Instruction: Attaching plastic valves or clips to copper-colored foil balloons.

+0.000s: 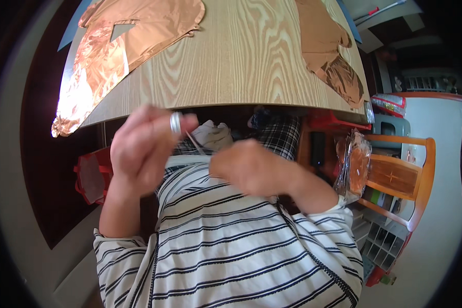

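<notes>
My left hand (145, 146) is raised in front of the table edge, its fingers closed. Around its thumb or a fingertip sits a small silver-white roll of ribbon (175, 123). A thin pale strip (194, 142) runs from beside the roll down toward my right hand (251, 167). That hand is curled closed near my waist and blurred; its fingertips seem to pinch the strip's lower end. Flat on the table lie two copper-coloured foil balloons, one at the left (154, 36) with a cut-out opening, the other at the right (326, 46). Neither hand touches them.
The wood-grain table (231, 61) spans the far side. A wooden chair (395, 174) stands at the right, with a clear plastic package (353, 164) by it. A red bag (92, 177) is at the left. A grey compartment rack (382, 244) sits low right.
</notes>
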Demonstrator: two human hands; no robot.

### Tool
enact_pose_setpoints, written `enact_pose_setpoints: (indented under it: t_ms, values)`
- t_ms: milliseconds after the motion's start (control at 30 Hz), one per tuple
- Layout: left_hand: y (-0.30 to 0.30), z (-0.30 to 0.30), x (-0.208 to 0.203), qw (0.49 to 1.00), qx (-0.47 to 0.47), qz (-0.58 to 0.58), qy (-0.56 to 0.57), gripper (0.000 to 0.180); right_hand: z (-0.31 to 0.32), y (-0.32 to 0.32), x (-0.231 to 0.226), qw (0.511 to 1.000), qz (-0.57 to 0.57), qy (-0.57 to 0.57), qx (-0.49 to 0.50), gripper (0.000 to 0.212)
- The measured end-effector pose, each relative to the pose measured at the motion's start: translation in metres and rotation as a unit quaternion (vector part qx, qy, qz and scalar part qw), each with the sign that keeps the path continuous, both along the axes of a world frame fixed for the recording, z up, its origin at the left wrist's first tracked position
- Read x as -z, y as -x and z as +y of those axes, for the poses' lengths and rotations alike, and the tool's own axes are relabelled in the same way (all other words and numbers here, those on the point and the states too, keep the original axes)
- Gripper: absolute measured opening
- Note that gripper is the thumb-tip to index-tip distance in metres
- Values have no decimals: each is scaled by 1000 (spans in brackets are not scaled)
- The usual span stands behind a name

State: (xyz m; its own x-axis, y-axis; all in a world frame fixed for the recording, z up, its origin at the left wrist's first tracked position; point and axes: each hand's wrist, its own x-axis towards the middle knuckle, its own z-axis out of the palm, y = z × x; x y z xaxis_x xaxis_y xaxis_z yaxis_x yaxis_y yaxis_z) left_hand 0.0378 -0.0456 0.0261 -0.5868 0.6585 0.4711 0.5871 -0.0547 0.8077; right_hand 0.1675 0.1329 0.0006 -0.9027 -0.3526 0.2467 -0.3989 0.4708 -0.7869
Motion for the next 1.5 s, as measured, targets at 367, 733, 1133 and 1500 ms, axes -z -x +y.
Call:
enact_pose_setpoints:
  t_ms: [367,733,1133,1500]
  values:
    - [-1,2,30,981,165,26,98,23,6,7,-20,993,13,111,37,14]
    - [-30,0,23,945,309,-99,34,9,16,23,-21,985,6,86,151,12]
    - [11,-1,9,995,3,-97,26,12,-2,3,11,997,2,81,11,20]
    - [5,-3,28,980,177,-45,76,11,7,6,-14,992,5,123,6,13]
